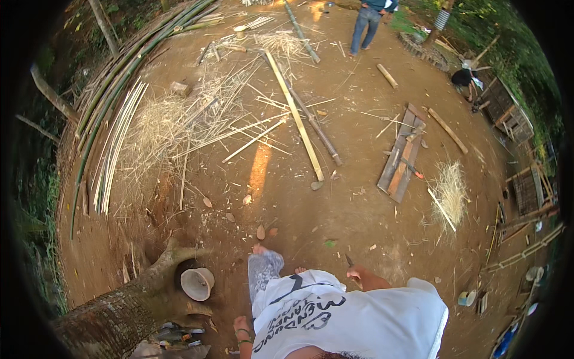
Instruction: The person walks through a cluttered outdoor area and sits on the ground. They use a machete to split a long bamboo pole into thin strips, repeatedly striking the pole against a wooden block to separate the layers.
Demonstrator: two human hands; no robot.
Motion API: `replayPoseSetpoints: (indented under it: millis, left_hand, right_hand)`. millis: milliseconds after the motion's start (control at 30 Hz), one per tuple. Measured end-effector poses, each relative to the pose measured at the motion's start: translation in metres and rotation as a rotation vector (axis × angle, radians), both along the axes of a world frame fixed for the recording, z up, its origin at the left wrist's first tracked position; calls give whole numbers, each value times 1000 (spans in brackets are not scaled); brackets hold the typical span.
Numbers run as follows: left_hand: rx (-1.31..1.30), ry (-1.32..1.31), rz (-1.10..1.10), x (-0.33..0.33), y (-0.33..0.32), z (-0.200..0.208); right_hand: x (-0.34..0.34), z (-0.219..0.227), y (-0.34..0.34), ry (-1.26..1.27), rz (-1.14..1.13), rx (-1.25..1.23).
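I look down on my own white printed shirt (pixel 335 317) and one leg in grey patterned trousers (pixel 263 272), its bare foot (pixel 258 248) on the brown dirt. My right hand (pixel 360 276) is out in front of the shirt, closed on a small knife (pixel 348 260) whose dark blade points away from me. My left hand (pixel 241 327), with a band at the wrist, hangs beside the shirt near the tree trunk; it seems to hold nothing, and its fingers are too small to read.
A thick tree trunk (pixel 113 314) lies lower left, with a pale pot (pixel 197 283) at its foot. Long bamboo poles (pixel 113 78), split strips (pixel 116 143), a long pole (pixel 296 116), planks (pixel 402 155) and a straw pile (pixel 449 188) lie ahead. One person stands far off (pixel 366 21); another crouches (pixel 463 78).
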State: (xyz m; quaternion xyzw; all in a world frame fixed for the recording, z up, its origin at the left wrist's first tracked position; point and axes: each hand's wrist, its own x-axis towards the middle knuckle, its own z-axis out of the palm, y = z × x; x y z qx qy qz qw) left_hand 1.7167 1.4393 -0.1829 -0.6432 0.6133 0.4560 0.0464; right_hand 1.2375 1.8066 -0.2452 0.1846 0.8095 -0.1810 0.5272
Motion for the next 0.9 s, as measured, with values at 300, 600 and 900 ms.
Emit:
replayPoseSetpoints:
  millis: [300, 600, 900]
  left_hand:
    - [275, -387, -578, -96, -172, -24]
    - [21, -45, -200, -359, -491, -25]
    - [-99, 354, -254, -585, -678, 41]
  right_hand:
    - [-77, 75, -176, -130, -49, 54]
    - [-219, 107, -404, 65, 121, -119]
    - [-340, 48, -570, 18, 217, -130]
